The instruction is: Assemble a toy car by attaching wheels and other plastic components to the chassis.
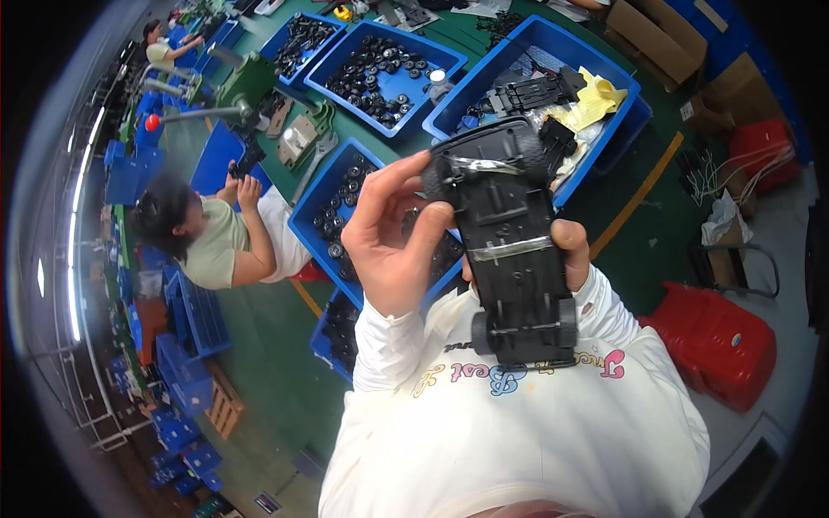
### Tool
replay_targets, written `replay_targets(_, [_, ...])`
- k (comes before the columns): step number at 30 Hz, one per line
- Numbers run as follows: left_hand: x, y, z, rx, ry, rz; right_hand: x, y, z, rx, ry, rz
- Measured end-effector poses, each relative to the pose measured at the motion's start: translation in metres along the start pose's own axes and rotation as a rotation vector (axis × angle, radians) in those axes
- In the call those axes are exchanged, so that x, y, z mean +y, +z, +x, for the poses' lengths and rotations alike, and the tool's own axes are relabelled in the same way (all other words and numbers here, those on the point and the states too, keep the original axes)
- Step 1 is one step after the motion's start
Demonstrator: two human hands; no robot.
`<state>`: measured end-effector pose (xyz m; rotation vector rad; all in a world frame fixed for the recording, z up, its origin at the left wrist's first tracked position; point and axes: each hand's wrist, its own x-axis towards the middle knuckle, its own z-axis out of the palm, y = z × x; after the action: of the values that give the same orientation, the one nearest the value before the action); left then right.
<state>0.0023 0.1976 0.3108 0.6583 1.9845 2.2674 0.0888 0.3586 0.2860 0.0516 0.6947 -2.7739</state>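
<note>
A black toy car chassis (505, 229) is held up in front of my chest, its underside facing me and its long side nearly upright. Wheels sit at its corners, and two shiny clear strips cross it. My right hand (572, 252) grips its right edge, the thumb showing and the other fingers mostly hidden behind. At the upper left wheel (433, 181), the index finger and thumb of my left hand (387, 246) close around the tyre. Behind my left hand stands a blue bin (309, 231) of small black wheels.
Beyond are a blue tray (460, 60) of wheels and a larger blue bin (629, 97) with black chassis parts and yellow cloth. A green lever press (246, 91) stands left, near a seated co-worker (216, 233). A red chair (717, 337) is at right.
</note>
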Motion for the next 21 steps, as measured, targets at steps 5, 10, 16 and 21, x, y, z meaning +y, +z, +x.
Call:
replay_targets(5, [-0.011,-0.005,0.006,-0.019,-0.005,-0.063,-0.014,0.006,0.003,0.09,-0.132,-0.312])
replay_targets(10, [-0.02,-0.008,0.005,-0.044,-0.057,-0.103,-0.017,0.006,0.004,0.037,-0.235,-0.489])
replay_targets(16, [-0.009,0.0,0.003,-0.031,-0.061,-0.113,-0.006,-0.003,0.003,0.111,-0.081,-0.155])
replay_targets(21, [-0.012,-0.005,0.006,-0.06,0.04,-0.025,0.003,-0.018,0.009,0.006,-0.057,0.035])
